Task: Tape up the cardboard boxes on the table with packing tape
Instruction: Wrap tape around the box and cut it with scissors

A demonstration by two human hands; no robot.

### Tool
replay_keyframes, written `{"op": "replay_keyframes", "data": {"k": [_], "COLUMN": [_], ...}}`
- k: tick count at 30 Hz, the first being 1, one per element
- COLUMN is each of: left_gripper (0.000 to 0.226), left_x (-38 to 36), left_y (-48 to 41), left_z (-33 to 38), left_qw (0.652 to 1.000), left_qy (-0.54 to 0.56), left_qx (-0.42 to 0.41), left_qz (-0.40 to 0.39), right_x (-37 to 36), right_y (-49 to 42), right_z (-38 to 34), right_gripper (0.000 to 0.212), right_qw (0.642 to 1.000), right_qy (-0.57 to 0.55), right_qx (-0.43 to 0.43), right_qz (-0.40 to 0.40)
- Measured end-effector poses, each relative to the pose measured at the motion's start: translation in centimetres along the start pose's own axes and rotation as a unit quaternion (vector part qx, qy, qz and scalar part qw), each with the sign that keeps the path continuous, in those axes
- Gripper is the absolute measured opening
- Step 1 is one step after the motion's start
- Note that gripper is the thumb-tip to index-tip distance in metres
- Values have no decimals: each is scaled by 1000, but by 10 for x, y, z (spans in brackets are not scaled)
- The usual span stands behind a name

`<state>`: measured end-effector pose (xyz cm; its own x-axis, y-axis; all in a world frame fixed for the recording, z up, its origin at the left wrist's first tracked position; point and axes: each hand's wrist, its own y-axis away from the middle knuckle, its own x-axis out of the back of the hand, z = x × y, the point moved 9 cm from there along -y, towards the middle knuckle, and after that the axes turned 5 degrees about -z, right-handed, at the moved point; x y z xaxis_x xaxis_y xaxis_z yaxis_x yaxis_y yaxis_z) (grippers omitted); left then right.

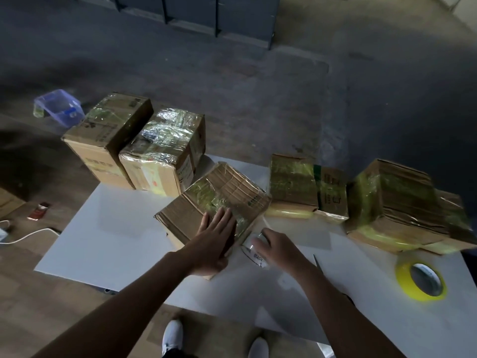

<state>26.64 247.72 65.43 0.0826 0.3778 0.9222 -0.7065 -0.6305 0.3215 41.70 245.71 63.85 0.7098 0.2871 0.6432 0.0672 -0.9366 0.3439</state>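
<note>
A cardboard box (227, 192) with clear tape over its top lies tilted in the middle of the white table (108, 244). My left hand (214, 241) presses flat on its near side, fingers straight. My right hand (276, 244) grips a roll of clear packing tape (254, 254) right beside the box's lower right corner. A strip of tape runs from the roll up onto the box. Two taped boxes (304, 187) stand behind at centre right.
Two larger taped boxes (134, 143) stand at the table's far left. A crumpled taped box (402, 205) sits at the right. A yellow tape roll (420, 280) lies at the right front. A blue plastic tub (59, 107) and a white cable (31, 236) are on the floor.
</note>
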Motion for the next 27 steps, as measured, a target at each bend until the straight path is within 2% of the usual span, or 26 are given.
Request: {"op": "replay_keyframes", "data": {"k": [5,9,13,18,22,27], "left_gripper": [105,105,99,86,82,75], "left_x": [0,-3,-2,0,5,6], "left_y": [2,3,1,2,9,8], "left_z": [-3,-4,-2,1,-6,-6], "left_qw": [1000,1000,999,997,996,996], "left_qy": [-1,-1,-38,-37,-30,-85], "left_qx": [-6,-11,-21,-56,-80,-22], "left_qz": [-4,0,18,32,19,-6], "right_x": [0,-20,-23,-36,-46,-34], "right_y": [-6,-7,-7,-15,-15,-5], "right_z": [-8,5,10,7,6,17], "right_gripper": [41,41,41,29,36,48], "right_qw": [999,993,998,997,997,998], "right_qy": [38,106,54,45,43,22], "right_qx": [21,2,-8,-39,-44,-45], "right_qz": [9,-46,-7,-42,-53,-39]}}
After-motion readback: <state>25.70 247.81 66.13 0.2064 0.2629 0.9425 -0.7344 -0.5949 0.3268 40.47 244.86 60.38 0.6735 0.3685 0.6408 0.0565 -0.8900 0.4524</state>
